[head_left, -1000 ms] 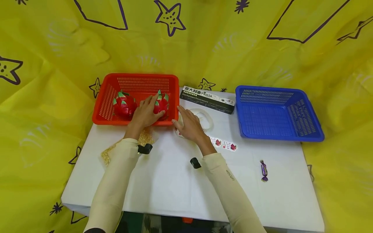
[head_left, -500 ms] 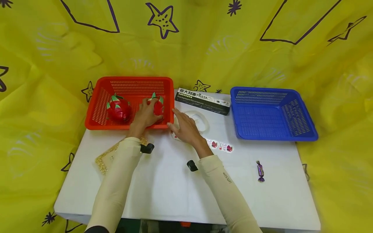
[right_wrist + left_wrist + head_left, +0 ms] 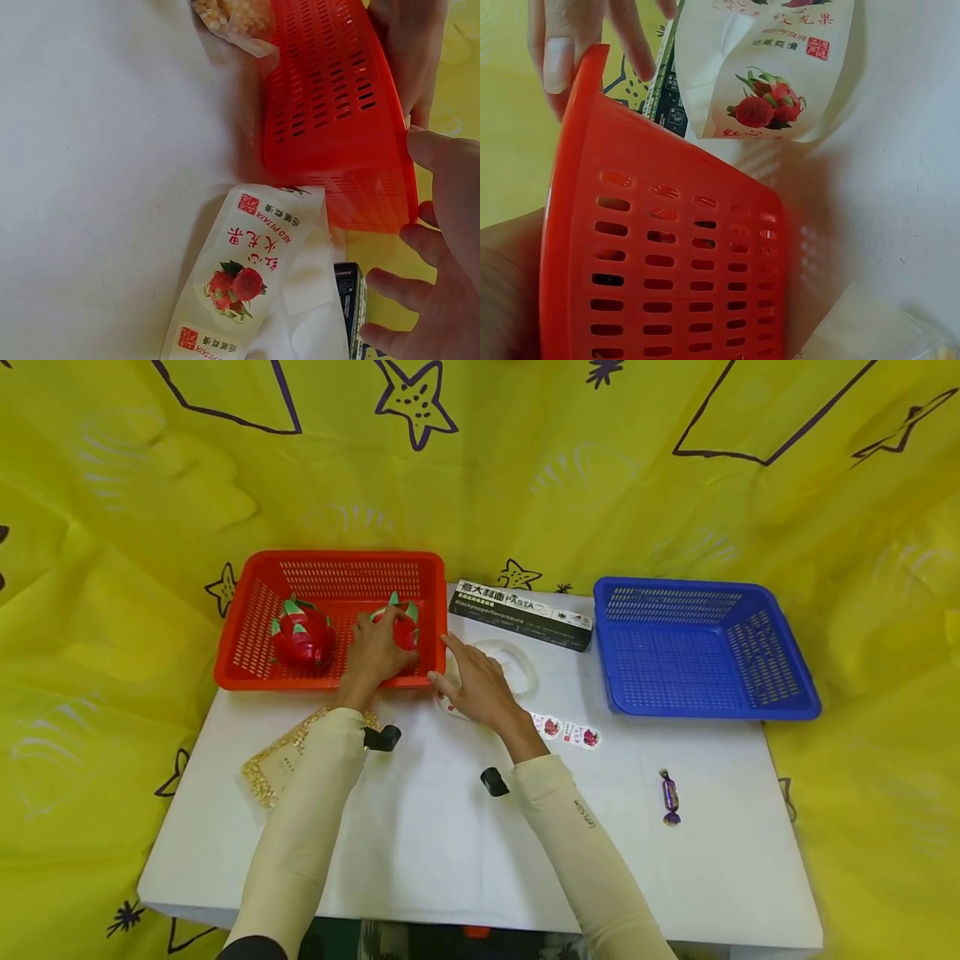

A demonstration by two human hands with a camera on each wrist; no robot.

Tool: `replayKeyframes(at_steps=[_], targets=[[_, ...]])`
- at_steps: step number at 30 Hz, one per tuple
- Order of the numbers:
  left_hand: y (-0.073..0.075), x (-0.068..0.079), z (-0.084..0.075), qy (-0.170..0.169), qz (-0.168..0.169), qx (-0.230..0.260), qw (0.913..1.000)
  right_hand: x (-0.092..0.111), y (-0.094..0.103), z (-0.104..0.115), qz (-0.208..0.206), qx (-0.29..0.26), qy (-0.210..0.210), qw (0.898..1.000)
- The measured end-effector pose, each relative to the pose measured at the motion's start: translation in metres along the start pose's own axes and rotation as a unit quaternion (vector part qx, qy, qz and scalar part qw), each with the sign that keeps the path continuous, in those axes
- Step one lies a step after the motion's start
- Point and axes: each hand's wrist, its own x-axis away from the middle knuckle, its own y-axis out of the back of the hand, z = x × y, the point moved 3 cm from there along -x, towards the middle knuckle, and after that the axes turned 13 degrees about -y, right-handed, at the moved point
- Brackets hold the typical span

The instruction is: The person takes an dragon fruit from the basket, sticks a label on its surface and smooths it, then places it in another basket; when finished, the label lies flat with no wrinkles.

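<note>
Bending over the right fruit (image 3: 406, 632), a red dragon fruit with green-tipped leaves, a person's left hand (image 3: 371, 650) grips it, fingers curved round its left side and thumb across its near side. This fruit sits inside a red basket (image 3: 337, 578), close to the basket's right wall. The hand covers part of it, so its lower side is hidden. A matching left fruit (image 3: 302, 639) rests in the same basket, to the left of that hand and apart from it.

The right hand (image 3: 480, 685) is outside the basket at its near right corner, fingers spread and fairly straight, with the thumb and forefinger touching the rim. The basket's wall stands between this hand and the right fruit.

Beneath and beside the right hand lies a white label strip (image 3: 551, 727) printed with dragon fruit pictures; part of it loops round behind the hand. Farther back, a black-and-white pasta box (image 3: 521, 615) lies between the red basket and a blue basket (image 3: 667, 652). A purple-wrapped candy (image 3: 671, 797) lies to the right, and a clear bag of corn (image 3: 279, 764) lies partly under the left forearm. All stand on a white-covered desk (image 3: 450, 852) before a yellow cloth (image 3: 495, 485).
</note>
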Motion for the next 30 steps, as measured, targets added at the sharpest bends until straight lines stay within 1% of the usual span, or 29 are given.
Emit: replayKeyframes(at_steps=[6,13,22,30], targets=[[0.006,0.002,0.002,-0.001,-0.02,0.007,0.9998,-0.002,0.002,0.004,-0.005,0.011,0.004,1.0],[0.02,0.008,0.0,-0.001,-0.045,-0.001,0.999,-0.001,0.005,0.009,-0.004,0.006,0.012,1.0],[0.029,0.018,-0.014,-0.006,-0.062,-0.006,0.998,0.006,0.001,0.003,0.01,0.003,-0.007,1.0],[0.036,0.026,-0.029,-0.015,-0.084,0.002,0.9964,0.004,0.003,0.001,0.005,0.006,-0.014,1.0]])
